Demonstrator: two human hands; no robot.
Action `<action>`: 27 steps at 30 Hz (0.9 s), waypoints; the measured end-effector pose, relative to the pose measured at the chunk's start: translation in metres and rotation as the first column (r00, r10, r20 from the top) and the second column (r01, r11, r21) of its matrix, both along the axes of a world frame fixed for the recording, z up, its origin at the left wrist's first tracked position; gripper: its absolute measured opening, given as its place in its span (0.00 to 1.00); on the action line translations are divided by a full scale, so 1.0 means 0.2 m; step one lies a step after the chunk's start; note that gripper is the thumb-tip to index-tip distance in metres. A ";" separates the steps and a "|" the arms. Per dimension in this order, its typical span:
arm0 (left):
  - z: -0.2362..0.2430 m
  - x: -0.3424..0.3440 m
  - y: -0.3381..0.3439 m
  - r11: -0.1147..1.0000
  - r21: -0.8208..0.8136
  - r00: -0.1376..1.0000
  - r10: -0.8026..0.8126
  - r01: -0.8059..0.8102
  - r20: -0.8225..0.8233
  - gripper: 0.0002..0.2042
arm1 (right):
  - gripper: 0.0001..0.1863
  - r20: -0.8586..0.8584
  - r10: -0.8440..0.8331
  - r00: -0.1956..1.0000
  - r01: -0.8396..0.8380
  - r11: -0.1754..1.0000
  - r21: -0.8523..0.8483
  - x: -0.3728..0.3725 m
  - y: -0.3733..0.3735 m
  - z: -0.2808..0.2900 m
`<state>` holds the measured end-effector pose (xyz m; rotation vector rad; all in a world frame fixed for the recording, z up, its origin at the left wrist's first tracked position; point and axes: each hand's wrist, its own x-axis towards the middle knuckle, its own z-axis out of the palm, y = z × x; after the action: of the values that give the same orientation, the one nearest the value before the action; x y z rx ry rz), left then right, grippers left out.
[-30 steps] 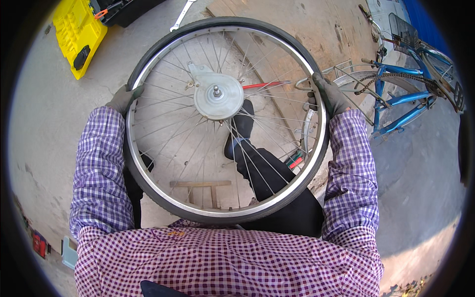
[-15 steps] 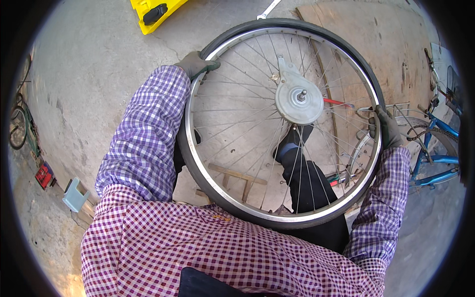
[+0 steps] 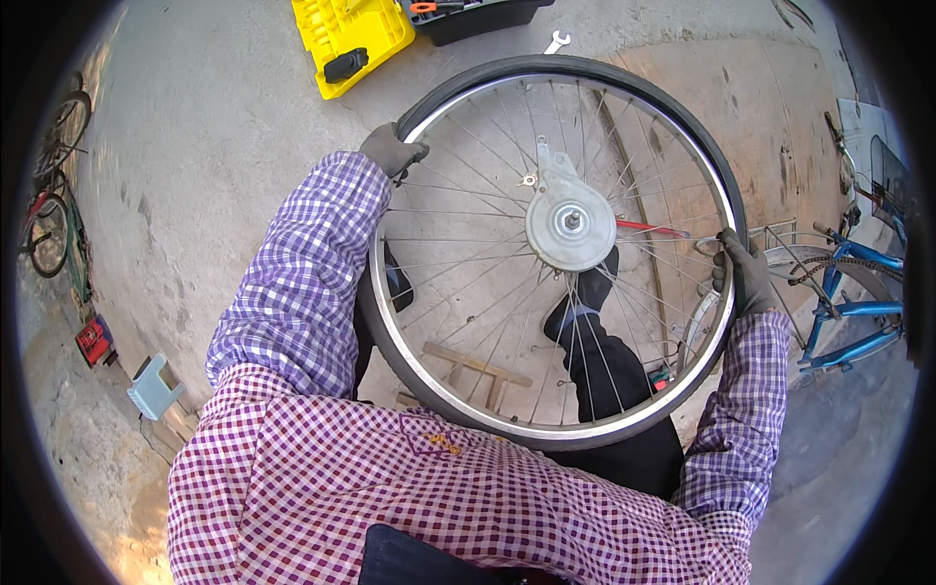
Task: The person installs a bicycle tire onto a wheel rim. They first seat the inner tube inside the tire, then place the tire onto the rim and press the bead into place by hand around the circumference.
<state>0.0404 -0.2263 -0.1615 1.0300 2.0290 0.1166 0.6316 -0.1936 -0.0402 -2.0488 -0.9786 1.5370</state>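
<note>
A spoked bicycle wheel (image 3: 570,244) is held up in front of the person's torso, above the concrete floor (image 3: 244,88), with its broad face turned up toward the head and its lower edge close to the lap; whether it touches there cannot be told. Its axle (image 3: 573,220) stands out of the hub toward the viewer, while the flat arm of the brake cover (image 3: 551,210) points away from the body and slightly left. The cover is dull grey metal, round and stepped, tapering into that arm, with a small brass-toned fitting (image 3: 527,180) beside it. Thin metal spokes (image 3: 448,240) fan out to a smooth silvery rim (image 3: 556,430), ringed by a black rubber tyre (image 3: 556,64). The left hand (image 3: 390,149), in a dark grey glove, is clamped on the wheel's upper left edge, thumb laid over the rim; its fingers underneath are hidden. The right hand (image 3: 746,273), gloved alike, is curled around the right edge, lower down, with fingertips showing inside the rim. Both elbows are bent, the left forearm slanting up and inward in a checked sleeve (image 3: 297,253), the right rising more steeply along the wheel's side.
</note>
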 end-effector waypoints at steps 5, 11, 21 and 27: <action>0.02 -0.08 -0.03 0.991 0.118 0.995 0.072 -0.064 -0.068 0.28 | 0.20 -0.034 -0.016 0.999 0.018 0.999 0.040 -0.09 0.03 -0.07; -0.14 0.13 0.05 0.960 0.145 0.930 0.184 -0.240 0.317 0.24 | 0.23 -0.031 -0.206 0.978 0.206 0.978 0.020 0.12 -0.10 -0.25; -0.12 0.69 0.38 0.907 0.341 0.968 0.209 -0.245 0.139 0.15 | 0.36 -0.534 -0.295 0.792 0.351 0.937 0.003 0.97 -0.12 -0.67; -0.10 0.69 0.32 0.906 0.297 0.952 0.267 -0.300 0.147 0.14 | 0.31 -0.588 -0.323 0.741 0.420 0.907 0.030 0.86 -0.10 -0.74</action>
<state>0.1787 -0.1628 -0.1821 0.8882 2.0956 0.6564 0.8032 -0.2141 -0.1872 -1.4058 -0.4033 1.6309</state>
